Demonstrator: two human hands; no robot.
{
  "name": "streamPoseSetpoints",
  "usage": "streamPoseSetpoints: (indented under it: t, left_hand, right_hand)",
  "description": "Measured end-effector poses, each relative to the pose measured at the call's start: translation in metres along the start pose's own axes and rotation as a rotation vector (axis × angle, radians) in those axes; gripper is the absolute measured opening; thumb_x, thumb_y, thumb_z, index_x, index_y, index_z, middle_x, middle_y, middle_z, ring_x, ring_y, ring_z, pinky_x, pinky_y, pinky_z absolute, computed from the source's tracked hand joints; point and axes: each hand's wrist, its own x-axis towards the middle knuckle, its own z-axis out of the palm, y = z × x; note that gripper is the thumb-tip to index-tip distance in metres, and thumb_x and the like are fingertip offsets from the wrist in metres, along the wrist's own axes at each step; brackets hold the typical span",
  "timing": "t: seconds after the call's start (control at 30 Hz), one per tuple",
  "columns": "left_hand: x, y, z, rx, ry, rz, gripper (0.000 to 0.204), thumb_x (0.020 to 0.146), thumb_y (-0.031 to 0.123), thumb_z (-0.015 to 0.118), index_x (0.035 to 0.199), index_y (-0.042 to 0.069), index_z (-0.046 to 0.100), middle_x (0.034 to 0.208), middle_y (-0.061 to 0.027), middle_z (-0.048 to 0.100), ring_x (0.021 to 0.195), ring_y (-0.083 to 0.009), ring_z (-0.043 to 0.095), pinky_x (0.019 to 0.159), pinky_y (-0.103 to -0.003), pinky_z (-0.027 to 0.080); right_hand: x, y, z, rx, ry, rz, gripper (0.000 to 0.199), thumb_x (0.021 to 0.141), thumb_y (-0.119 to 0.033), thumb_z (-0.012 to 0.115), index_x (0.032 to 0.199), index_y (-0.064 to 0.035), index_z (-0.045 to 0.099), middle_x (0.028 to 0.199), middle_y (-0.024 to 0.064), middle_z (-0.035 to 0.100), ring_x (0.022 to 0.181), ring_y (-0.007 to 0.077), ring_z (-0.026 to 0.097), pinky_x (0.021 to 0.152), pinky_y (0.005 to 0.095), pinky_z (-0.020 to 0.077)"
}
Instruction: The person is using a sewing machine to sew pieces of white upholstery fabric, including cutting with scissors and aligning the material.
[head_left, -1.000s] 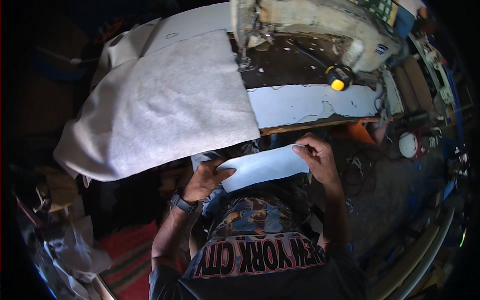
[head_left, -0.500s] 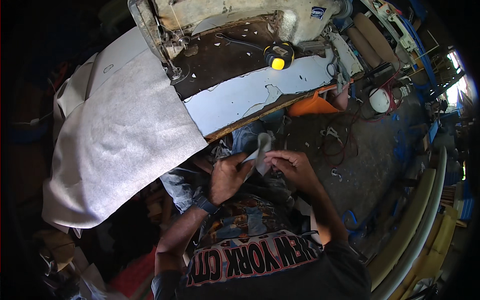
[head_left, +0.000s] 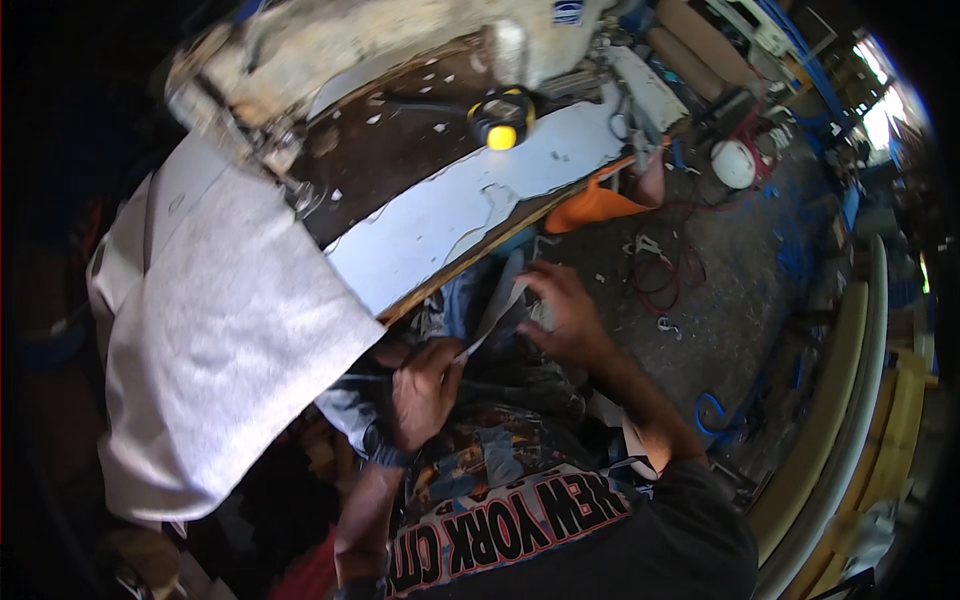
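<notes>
Over my lap, my left hand (head_left: 424, 392) pinches the lower end of a narrow pale strip of material (head_left: 492, 322). The strip slants up and away to the right, toward my right hand (head_left: 566, 315). That hand has its thumb well apart from its fingers; the fingertips are at the strip's far part, seeming to touch it. Left of my hands, a large light-grey sheet of fabric or vinyl (head_left: 225, 340) drapes over the table edge. Its far side reaches a worn sewing machine (head_left: 340, 55), whose needle end stands by the sheet.
A black and yellow tape measure (head_left: 502, 122) lies on the worn table (head_left: 430, 220), with small white scraps around it. Scissors (head_left: 622, 122) sit at the table's right end. An orange piece (head_left: 600, 205) hangs beneath. Red hose (head_left: 655, 285) and long padded pieces (head_left: 820, 410) are at right.
My hands have moved apart, and the strip, bunched up before, now stretches between them. My right thumb has come away from the fingers. The whole view has shifted and tilted slightly.
</notes>
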Motion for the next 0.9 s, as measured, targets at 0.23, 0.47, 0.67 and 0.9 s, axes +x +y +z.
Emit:
streamPoseSetpoints:
  t: [0.23, 0.47, 0.67, 0.9]
  left_hand:
    - [-0.003, 0.028, -0.041, 0.306, -0.035, 0.247, 0.016, 0.092, 0.002, 0.064, 0.108, 0.001, 0.068, 0.106, -0.0205, 0.071, 0.094, -0.0432, 0.067, 0.086, -0.051, 0.053]
    - [0.012, 0.056, -0.037, -0.039, 0.04, 0.016, 0.023, 0.105, 0.012, 0.058, 0.114, -0.004, 0.071, 0.105, -0.0181, 0.075, 0.092, -0.0281, 0.071, 0.083, -0.042, 0.055]
    - [0.025, 0.031, -0.015, -0.24, 0.062, -0.194, 0.023, 0.105, 0.009, 0.061, 0.116, -0.007, 0.073, 0.098, -0.0188, 0.075, 0.088, -0.0245, 0.075, 0.071, -0.034, 0.06]
    - [0.053, -0.011, 0.035, -0.257, 0.047, -0.017, 0.017, 0.098, 0.007, 0.07, 0.11, -0.004, 0.073, 0.099, -0.0155, 0.072, 0.085, -0.0317, 0.071, 0.077, -0.036, 0.054]
  right_hand:
    - [0.013, -0.013, 0.034, 0.001, -0.207, -0.512, 0.018, 0.086, -0.011, 0.074, 0.102, -0.0074, 0.066, 0.108, 0.014, 0.07, 0.119, 0.0375, 0.063, 0.106, 0.051, 0.0488]
    - [-0.043, 0.008, -0.003, 0.213, -0.163, -0.052, 0.017, 0.091, -0.007, 0.067, 0.108, -0.0041, 0.066, 0.094, 0.0168, 0.069, 0.091, 0.0409, 0.069, 0.081, 0.0473, 0.0562]
    - [-0.078, 0.023, -0.021, 0.177, -0.02, 0.023, 0.037, 0.091, -0.004, 0.07, 0.128, -0.0082, 0.067, 0.102, 0.0172, 0.071, 0.091, 0.0388, 0.072, 0.079, 0.0455, 0.0584]
    - [-0.074, -0.018, -0.065, 0.038, -0.309, 0.107, 0.043, 0.088, 0.0, 0.069, 0.129, -0.0112, 0.07, 0.106, 0.0175, 0.074, 0.091, 0.0375, 0.074, 0.076, 0.0436, 0.0609]
